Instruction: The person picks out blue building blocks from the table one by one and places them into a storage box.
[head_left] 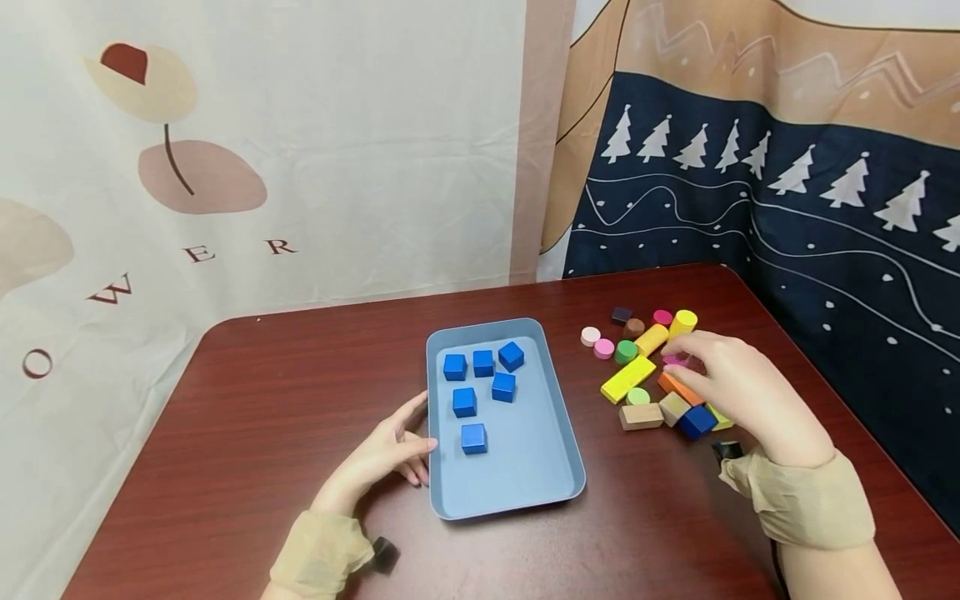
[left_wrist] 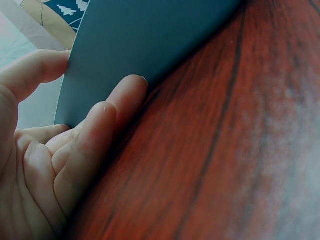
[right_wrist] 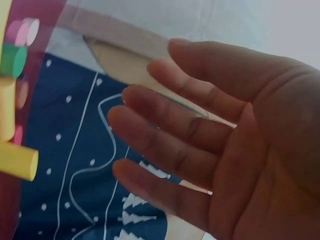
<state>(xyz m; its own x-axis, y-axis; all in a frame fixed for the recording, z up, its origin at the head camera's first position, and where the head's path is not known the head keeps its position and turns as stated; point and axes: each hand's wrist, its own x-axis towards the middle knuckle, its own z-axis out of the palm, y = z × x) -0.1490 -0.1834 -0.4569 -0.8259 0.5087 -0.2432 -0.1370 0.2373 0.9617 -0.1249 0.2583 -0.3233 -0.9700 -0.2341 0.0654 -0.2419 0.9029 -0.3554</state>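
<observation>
A blue-grey tray (head_left: 525, 467) lies on the table with several blue cubes (head_left: 464, 402) inside, mostly toward its left and far end. My left hand (head_left: 382, 450) rests against the tray's left side. In the left wrist view its thumb touches the rim, and the other fingertips lie against the tray's outer wall (left_wrist: 115, 50). My right hand (head_left: 738, 383) hovers over a group of colored blocks at the right, fingers loosely bent. The right wrist view shows nothing in its palm. Beneath or beside it are an orange block (head_left: 681, 388) and a dark blue block (head_left: 697, 422).
Near the right hand lie a yellow plank (head_left: 628, 379), yellow cylinders (head_left: 683, 323), a green disc (head_left: 626, 352), pink and white discs and wooden blocks (head_left: 641, 417). A patterned cloth (head_left: 825, 217) hangs behind the dark red table (head_left: 300, 375).
</observation>
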